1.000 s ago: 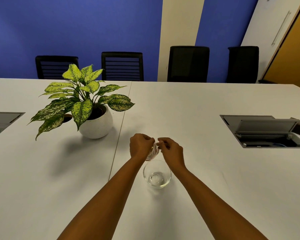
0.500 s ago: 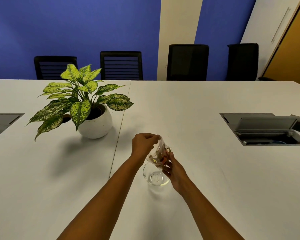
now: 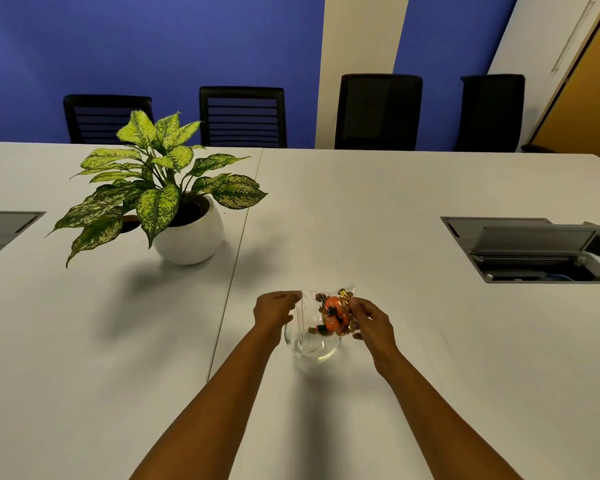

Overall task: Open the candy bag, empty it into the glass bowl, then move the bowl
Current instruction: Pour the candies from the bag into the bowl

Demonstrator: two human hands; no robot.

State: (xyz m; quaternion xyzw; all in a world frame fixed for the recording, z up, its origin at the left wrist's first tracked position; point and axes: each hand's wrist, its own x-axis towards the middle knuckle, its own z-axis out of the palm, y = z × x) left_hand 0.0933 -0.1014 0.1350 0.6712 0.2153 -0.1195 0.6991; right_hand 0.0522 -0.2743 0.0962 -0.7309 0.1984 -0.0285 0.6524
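Observation:
A clear candy bag (image 3: 329, 313) with orange and gold-wrapped sweets hangs just above the glass bowl (image 3: 311, 346), which stands on the white table (image 3: 430, 375) with no candy visible inside. My left hand (image 3: 274, 311) pinches the bag's left edge. My right hand (image 3: 369, 322) grips its right side, where the sweets bunch together. The bag's lower part overlaps the bowl's far rim.
A potted plant (image 3: 184, 223) in a round white pot stands at the back left. An open cable hatch (image 3: 534, 249) is sunk into the table at the right, another (image 3: 0, 230) at the left edge. Several black chairs (image 3: 243, 116) line the far side.
The bag, earlier bunched between my two fists, has been spread out sideways and lifted over the bowl. My right hand shifted from under the bag to its right side.

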